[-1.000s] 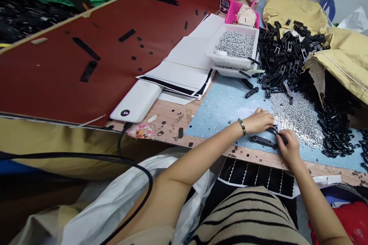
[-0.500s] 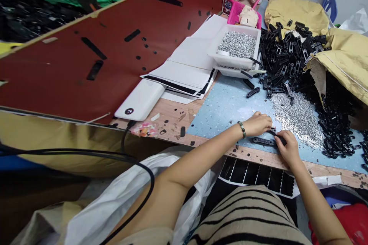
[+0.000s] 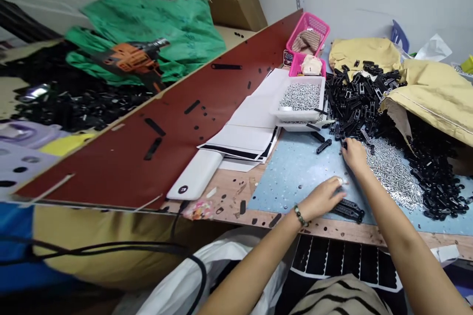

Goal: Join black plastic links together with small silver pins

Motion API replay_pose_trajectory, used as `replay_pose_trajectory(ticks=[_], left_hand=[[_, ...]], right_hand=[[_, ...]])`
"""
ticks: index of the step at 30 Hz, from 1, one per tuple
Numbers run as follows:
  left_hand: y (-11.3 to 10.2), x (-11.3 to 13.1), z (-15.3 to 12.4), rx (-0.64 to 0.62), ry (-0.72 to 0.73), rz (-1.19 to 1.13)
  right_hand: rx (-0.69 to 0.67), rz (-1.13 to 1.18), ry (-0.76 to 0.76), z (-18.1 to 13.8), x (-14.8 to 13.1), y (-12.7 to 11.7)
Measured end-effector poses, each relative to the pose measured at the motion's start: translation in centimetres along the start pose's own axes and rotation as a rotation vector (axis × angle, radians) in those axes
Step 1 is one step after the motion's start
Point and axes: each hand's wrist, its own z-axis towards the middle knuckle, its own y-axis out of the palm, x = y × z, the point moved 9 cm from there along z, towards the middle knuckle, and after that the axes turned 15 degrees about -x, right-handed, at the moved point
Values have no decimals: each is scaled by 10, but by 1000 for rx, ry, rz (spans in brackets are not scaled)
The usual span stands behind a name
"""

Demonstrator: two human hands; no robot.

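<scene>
My left hand [image 3: 324,198] rests on the blue mat [image 3: 291,177] near the table's front edge, fingers curled over a small stack of black plastic strips [image 3: 349,209]. My right hand [image 3: 354,153] is stretched forward to the edge of the heap of black plastic parts [image 3: 360,101]. Its fingers are bent down among the parts, and what they grip is hidden. A spread of small silver screws [image 3: 393,173] lies just right of that hand. One loose black strip [image 3: 324,145] lies on the mat to its left.
A white tray [image 3: 295,116] of screws stands behind the mat, with pink baskets [image 3: 314,23] beyond. White papers [image 3: 251,130] and a white power bank [image 3: 195,175] lie left. A red board [image 3: 166,123] slants across; an orange drill [image 3: 133,58] lies behind it. Yellow sacks [image 3: 436,89] sit right.
The view has tilted up. My right hand left the strips and reached forward to the black heap. My left hand slid back toward the front edge onto the strips.
</scene>
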Motion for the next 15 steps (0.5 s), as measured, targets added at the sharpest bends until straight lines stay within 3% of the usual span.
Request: replay_pose_trajectory(ticks=[2, 4, 6, 7, 9, 11, 12, 15], left_hand=[[-33, -1, -11, 269, -33, 185], [-52, -1, -10, 377, -104, 400], [-51, -9, 11, 246, -173, 463], [-46, -16, 23, 146, -205, 437], [-35, -29, 43, 12, -263, 344], [-33, -38, 55, 29, -283, 194], [-33, -41, 58, 69, -281, 130], [-31, -53, 56, 143, -273, -176]], right_hand=[[29, 56, -80, -16, -3, -5], [66, 137, -308, -44, -14, -10], [35, 192, -538, -71, -22, -10], [40, 221, -559, -76, -17, -11], [130, 265, -381, -69, 17, -20], [243, 226, -73, -52, 63, -29], [224, 168, 28, -41, 79, -29], [151, 122, 69, -16, 101, -30]])
